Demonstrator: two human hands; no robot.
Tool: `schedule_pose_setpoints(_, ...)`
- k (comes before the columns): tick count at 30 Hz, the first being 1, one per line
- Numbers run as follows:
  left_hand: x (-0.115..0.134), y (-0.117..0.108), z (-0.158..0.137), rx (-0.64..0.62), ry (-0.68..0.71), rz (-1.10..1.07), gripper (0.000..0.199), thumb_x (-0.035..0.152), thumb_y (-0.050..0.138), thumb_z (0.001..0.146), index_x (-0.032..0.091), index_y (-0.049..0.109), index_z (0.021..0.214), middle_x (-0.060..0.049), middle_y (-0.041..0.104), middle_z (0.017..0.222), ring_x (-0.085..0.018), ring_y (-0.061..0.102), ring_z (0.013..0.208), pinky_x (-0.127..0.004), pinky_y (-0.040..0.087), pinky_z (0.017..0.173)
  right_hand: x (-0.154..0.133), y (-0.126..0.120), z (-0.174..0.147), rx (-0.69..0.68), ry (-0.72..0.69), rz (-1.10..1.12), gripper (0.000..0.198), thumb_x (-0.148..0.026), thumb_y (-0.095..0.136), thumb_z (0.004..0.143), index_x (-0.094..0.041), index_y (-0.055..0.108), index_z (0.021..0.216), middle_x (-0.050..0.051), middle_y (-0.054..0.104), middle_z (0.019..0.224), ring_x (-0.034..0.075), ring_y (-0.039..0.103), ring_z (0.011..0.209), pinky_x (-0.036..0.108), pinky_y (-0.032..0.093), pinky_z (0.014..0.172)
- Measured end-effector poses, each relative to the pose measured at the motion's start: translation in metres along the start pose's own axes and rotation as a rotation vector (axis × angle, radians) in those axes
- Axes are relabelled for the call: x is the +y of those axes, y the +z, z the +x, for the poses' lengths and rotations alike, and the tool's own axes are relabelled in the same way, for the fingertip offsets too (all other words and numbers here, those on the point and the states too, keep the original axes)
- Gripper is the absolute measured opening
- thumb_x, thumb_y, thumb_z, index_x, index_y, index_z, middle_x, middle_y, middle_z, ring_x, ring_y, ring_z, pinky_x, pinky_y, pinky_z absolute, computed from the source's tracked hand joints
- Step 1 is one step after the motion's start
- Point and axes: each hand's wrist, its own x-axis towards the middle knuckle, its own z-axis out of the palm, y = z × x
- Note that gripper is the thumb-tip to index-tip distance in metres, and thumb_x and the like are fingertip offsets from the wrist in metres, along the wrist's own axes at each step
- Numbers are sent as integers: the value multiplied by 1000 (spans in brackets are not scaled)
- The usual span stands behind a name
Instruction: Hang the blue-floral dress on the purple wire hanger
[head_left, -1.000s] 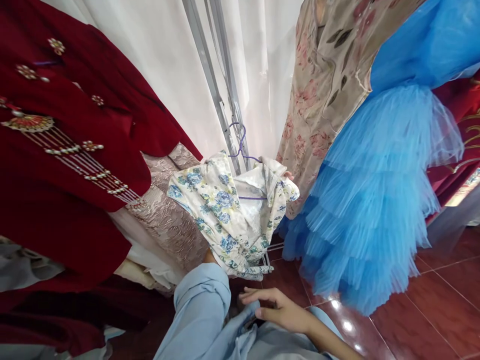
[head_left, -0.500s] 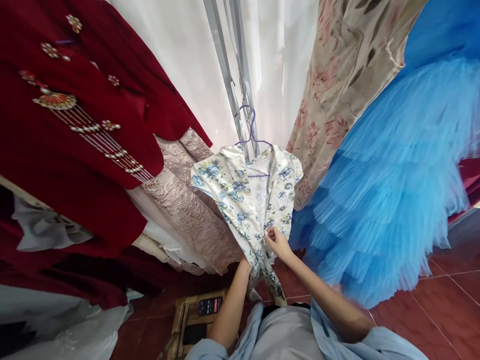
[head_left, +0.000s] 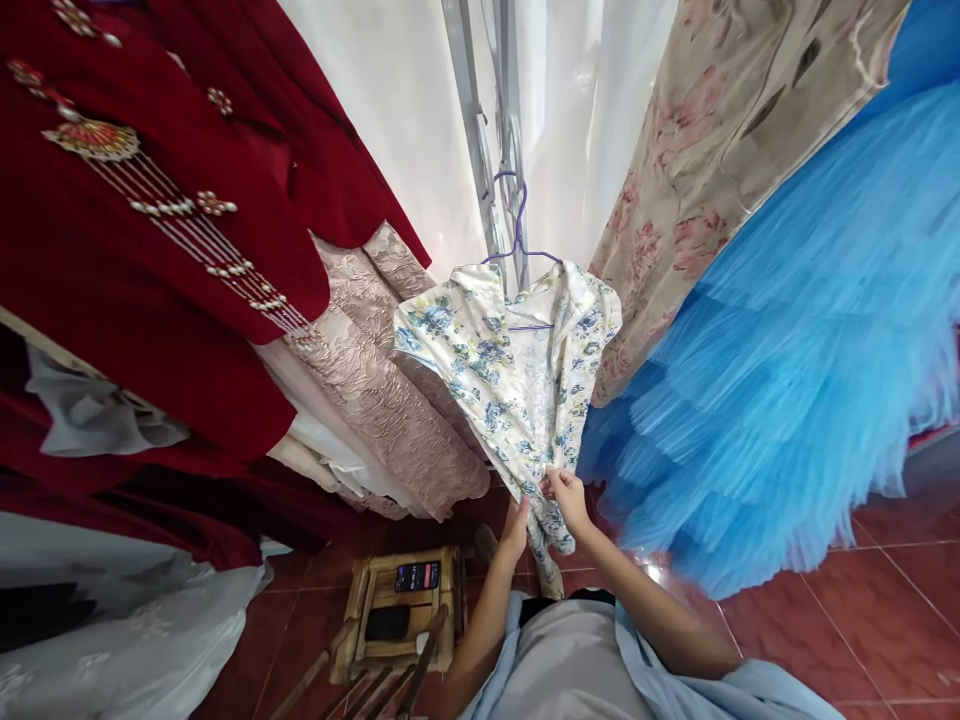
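Observation:
A white short-sleeved blouse (head_left: 487, 370) with blue flowers hangs on a purple hanger (head_left: 517, 215) in front of me, its front parted in a deep V. At its lower front, my right hand (head_left: 568, 498) pinches the cloth edge between thumb and fingers. Just left of it and lower, my left hand (head_left: 516, 530) grips the side of the blouse, thumb in front and its other fingers mostly hidden behind the fabric. Below both hands the bottom of the blouse hangs narrow and bunched.
Red velvet garments (head_left: 172, 300) and a pink brocade garment (head_left: 390, 390) hang on the left. On the right are a beige floral dress (head_left: 660, 200) and a blue tiered tulle dress (head_left: 735, 370). A phone (head_left: 418, 577) lies on a wooden chair (head_left: 360, 590) above red floor tiles (head_left: 847, 620).
My left hand has come out from behind the blouse to its lower edge. The right hand has moved slightly down along the front. The view has shifted, showing more of the chair.

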Motion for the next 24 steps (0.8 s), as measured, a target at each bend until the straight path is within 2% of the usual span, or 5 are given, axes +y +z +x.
schedule_pose_setpoints(3,1,13,-3,4,132,217,49,44,78,76,15,71,115,-16,67,130,-33,59,129,-44,39,116,1,-4,-2,30,-92,-90,52,-70,65,75,-18,61,73,7,70,63,20,64,56,30,50,57)
schedule_pose_setpoints(7,-2,24,2,225,136,390,32,33,72,76,14,73,102,-18,74,114,-34,67,116,-45,48,107,-10,-6,6,21,-131,-312,43,-61,63,82,-19,60,83,4,69,59,20,63,51,29,48,55)
schedule_pose_setpoints(10,-5,23,6,313,140,453,26,29,70,74,14,73,95,-18,75,108,-34,70,110,-44,52,101,-18,-4,10,-27,-100,-338,34,-53,61,83,-20,59,77,2,66,54,18,60,48,27,46,55)
schedule_pose_setpoints(17,-2,17,1,171,212,430,33,42,71,80,14,73,98,-17,76,106,-32,71,106,-42,53,98,-33,-4,-6,-210,105,-111,40,-52,58,77,-21,53,53,1,52,38,14,48,34,24,34,39)
schedule_pose_setpoints(24,9,16,8,242,256,445,31,38,72,77,15,72,98,-18,75,111,-34,69,111,-44,50,104,-86,19,4,-195,29,33,33,-41,64,73,-20,56,50,0,52,38,11,45,34,24,34,40)
